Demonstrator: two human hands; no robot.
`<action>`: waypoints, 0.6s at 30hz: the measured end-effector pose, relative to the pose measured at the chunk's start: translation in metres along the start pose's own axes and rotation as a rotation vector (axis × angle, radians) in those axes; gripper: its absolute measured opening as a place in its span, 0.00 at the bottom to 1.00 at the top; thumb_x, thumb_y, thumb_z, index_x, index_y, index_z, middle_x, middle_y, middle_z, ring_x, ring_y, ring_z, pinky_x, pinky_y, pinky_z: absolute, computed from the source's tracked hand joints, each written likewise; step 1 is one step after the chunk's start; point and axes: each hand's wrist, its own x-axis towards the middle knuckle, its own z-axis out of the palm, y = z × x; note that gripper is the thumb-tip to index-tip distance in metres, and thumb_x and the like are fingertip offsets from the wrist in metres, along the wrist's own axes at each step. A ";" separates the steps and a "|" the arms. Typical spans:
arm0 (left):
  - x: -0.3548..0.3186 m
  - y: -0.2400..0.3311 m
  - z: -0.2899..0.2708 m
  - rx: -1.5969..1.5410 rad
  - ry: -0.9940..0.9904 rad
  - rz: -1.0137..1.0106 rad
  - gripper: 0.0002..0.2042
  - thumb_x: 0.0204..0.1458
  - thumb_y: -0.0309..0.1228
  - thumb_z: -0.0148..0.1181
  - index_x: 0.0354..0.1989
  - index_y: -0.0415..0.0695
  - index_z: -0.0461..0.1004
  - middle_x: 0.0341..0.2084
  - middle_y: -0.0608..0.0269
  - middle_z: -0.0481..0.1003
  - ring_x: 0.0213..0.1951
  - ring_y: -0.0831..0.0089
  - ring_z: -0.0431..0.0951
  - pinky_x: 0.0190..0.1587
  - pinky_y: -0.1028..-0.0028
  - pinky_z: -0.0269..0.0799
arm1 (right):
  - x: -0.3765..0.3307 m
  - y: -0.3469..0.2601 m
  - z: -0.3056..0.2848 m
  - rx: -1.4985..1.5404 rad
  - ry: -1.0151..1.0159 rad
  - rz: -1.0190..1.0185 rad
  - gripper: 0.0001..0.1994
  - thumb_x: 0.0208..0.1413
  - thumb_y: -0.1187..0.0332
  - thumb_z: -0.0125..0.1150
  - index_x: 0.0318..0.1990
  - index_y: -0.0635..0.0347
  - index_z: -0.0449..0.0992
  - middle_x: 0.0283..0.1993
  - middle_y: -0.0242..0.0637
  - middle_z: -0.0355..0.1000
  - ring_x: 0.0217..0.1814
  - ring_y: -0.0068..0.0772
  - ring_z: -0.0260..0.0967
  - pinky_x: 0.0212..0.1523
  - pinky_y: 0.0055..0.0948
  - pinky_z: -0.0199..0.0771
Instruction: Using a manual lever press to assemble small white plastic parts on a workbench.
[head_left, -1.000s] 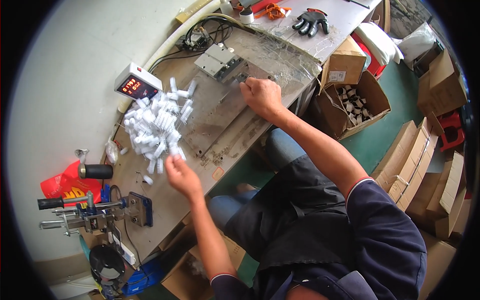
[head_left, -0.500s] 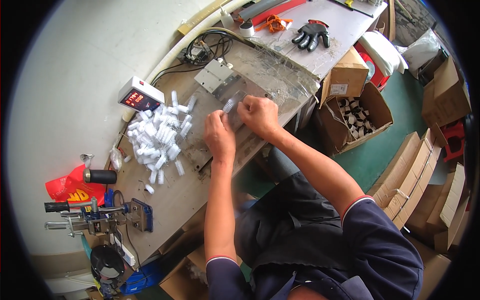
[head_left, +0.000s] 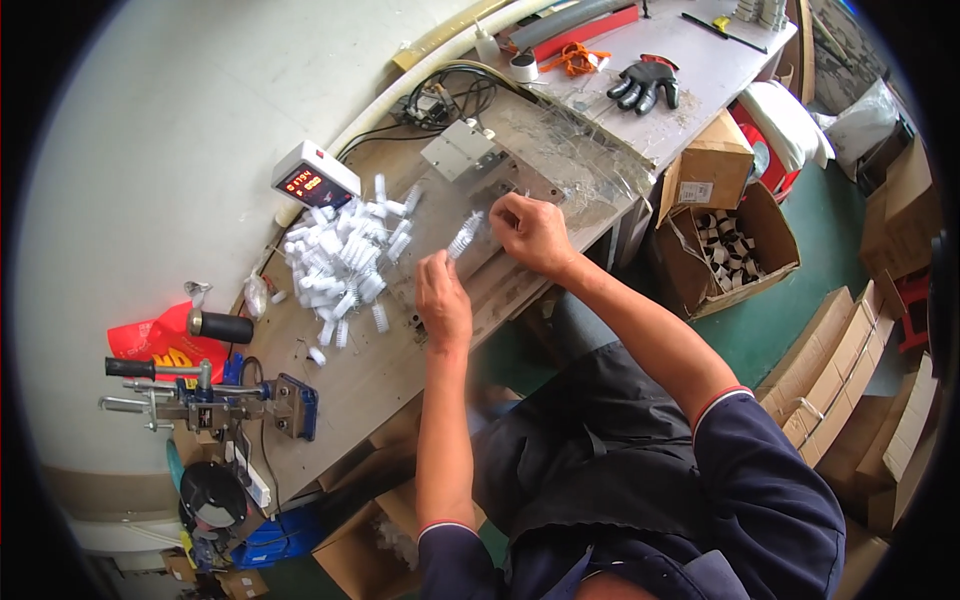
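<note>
Near edge of the worktop (head_left: 350,400): a blue-jawed clamp tool with black handles (head_left: 200,400) bolted at the near left corner, out of the hands' way. A red bag (head_left: 160,345) and a black cylinder (head_left: 222,326) lie just beyond it at the left edge.

Mid worktop: left hand (head_left: 443,300), fingers bunched, grip pinching the lower end of a small white bristle brush (head_left: 463,238). Right hand (head_left: 533,232) just beside it, fingers curled in; the brush's upper end sits at its fingertips, but whether that grip pinches it or only steadies it, cannot tell. Brush is held up between both hands over a grey metal plate (head_left: 470,270), likely so both ends can be worked at once.

Left of the hands: a loose pile of the same white brushes (head_left: 340,260), within easy left reach. Behind it a white box with red digit display (head_left: 314,180), tilted toward the person for reading.

Far: a metal block fixture (head_left: 460,150), tangled cables (head_left: 445,95), a tape roll (head_left: 522,66), black glove (head_left: 645,82) on the far worktop. Open carton of small parts (head_left: 725,250) on the floor at the right.
</note>
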 end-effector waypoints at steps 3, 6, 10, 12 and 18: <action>-0.006 -0.005 -0.007 -0.023 0.027 0.033 0.08 0.62 0.22 0.58 0.49 0.39 0.72 0.39 0.51 0.75 0.43 0.49 0.78 0.44 0.57 0.74 | 0.002 -0.009 -0.004 0.132 -0.211 -0.077 0.11 0.54 0.73 0.65 0.45 0.59 0.81 0.31 0.36 0.77 0.25 0.28 0.72 0.30 0.27 0.73; -0.007 -0.005 -0.007 -0.037 0.060 0.063 0.08 0.60 0.20 0.59 0.48 0.38 0.74 0.40 0.51 0.76 0.43 0.50 0.79 0.44 0.58 0.75 | 0.002 -0.005 -0.004 0.239 -0.301 0.054 0.16 0.55 0.73 0.65 0.52 0.60 0.80 0.33 0.30 0.76 0.28 0.19 0.67 0.32 0.23 0.72; -0.009 -0.003 -0.010 -0.065 0.075 0.102 0.09 0.58 0.19 0.61 0.47 0.39 0.75 0.40 0.51 0.78 0.43 0.51 0.80 0.45 0.59 0.77 | 0.005 0.000 -0.007 0.304 -0.361 0.165 0.19 0.52 0.68 0.68 0.52 0.61 0.81 0.39 0.40 0.82 0.40 0.29 0.78 0.46 0.31 0.78; -0.011 -0.005 -0.012 -0.090 0.074 0.110 0.10 0.57 0.18 0.62 0.47 0.39 0.75 0.40 0.52 0.78 0.43 0.51 0.80 0.45 0.59 0.77 | 0.003 0.002 -0.001 0.308 -0.361 0.142 0.17 0.53 0.69 0.68 0.51 0.62 0.82 0.40 0.40 0.82 0.41 0.27 0.78 0.46 0.31 0.78; -0.005 0.001 -0.007 -0.156 0.036 0.087 0.09 0.56 0.18 0.59 0.45 0.40 0.75 0.38 0.52 0.77 0.42 0.52 0.79 0.43 0.60 0.76 | 0.005 0.007 -0.009 0.214 -0.388 0.115 0.10 0.57 0.76 0.64 0.46 0.65 0.83 0.39 0.37 0.83 0.41 0.22 0.77 0.46 0.28 0.77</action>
